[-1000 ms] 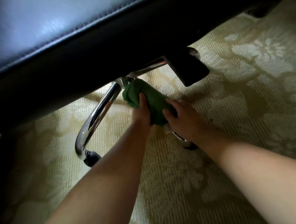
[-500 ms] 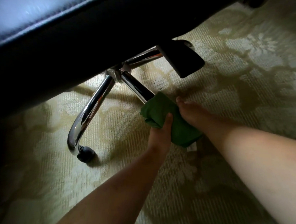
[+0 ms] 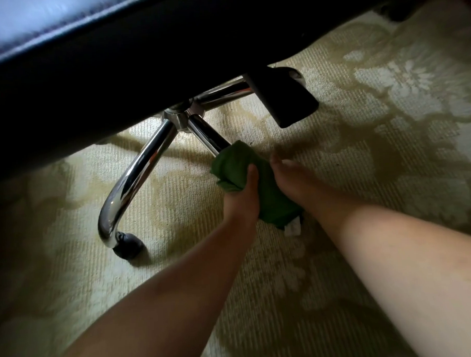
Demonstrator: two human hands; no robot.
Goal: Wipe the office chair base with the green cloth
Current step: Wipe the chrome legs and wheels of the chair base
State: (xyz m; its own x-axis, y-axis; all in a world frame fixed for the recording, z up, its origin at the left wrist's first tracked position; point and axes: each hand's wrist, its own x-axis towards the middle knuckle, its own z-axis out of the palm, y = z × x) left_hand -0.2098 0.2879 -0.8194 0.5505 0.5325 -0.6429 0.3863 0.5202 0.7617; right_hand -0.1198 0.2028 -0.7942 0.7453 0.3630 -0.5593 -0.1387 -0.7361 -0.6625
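Two bare forearms reach in from the lower edge and meet at a green cloth [image 3: 270,197], which is bunched around one chrome leg of the office chair base [image 3: 181,118], partway down the leg from the hub. The left hand [image 3: 242,198] grips the cloth from the near-left side; its thumb is pressed over the top of the fabric and its fingers are curled underneath, out of sight. The right hand [image 3: 293,176] clasps the same bundle from the right, thumb laid along the cloth, and its other fingers are hidden behind the fabric. A small white tag [image 3: 292,228] hangs from the cloth's lower end, just above the carpet. A second chrome leg [image 3: 139,174] sweeps down to the left and ends in a dark caster [image 3: 128,247] resting on the pale, flower-patterned carpet [image 3: 392,152]. A third leg runs back to the right, partly covered by a black lever paddle [image 3: 288,99]. Overhead, the dark padded seat [image 3: 97,57] fills the top of the view and shades the hub.
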